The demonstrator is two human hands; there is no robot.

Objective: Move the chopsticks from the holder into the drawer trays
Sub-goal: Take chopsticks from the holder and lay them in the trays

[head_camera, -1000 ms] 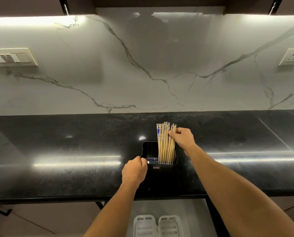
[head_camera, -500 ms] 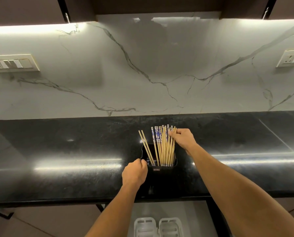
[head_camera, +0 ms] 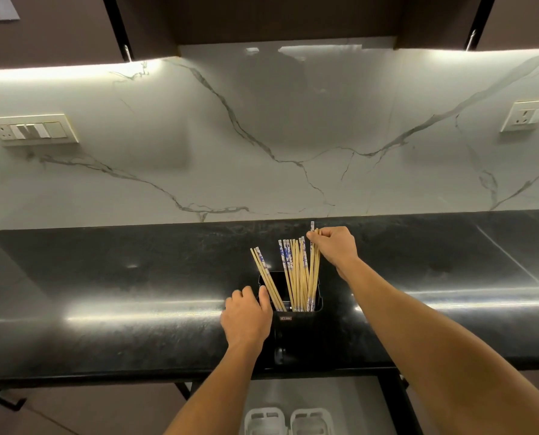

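A black rectangular holder (head_camera: 296, 320) stands on the black countertop (head_camera: 105, 293). In it stand several wooden chopsticks with blue-and-white tops (head_camera: 296, 271); a few (head_camera: 266, 277) lean apart to the left. My left hand (head_camera: 247, 318) grips the holder's left rim. My right hand (head_camera: 335, 244) pinches the tops of a few chopsticks on the bundle's right side, one raised slightly above the others. Two white trays (head_camera: 288, 420) show in the open drawer below the counter edge.
A white marble backsplash (head_camera: 261, 136) rises behind the counter, with a switch panel (head_camera: 31, 130) at left and a socket (head_camera: 527, 116) at right. Dark upper cabinets (head_camera: 277, 17) hang overhead. The open drawer (head_camera: 318, 400) sits below the counter's front edge.
A few chopsticks fell to the left side of the holder. My right hand rose slightly, lifting a few chopsticks by their tops. My left hand stayed on the holder.
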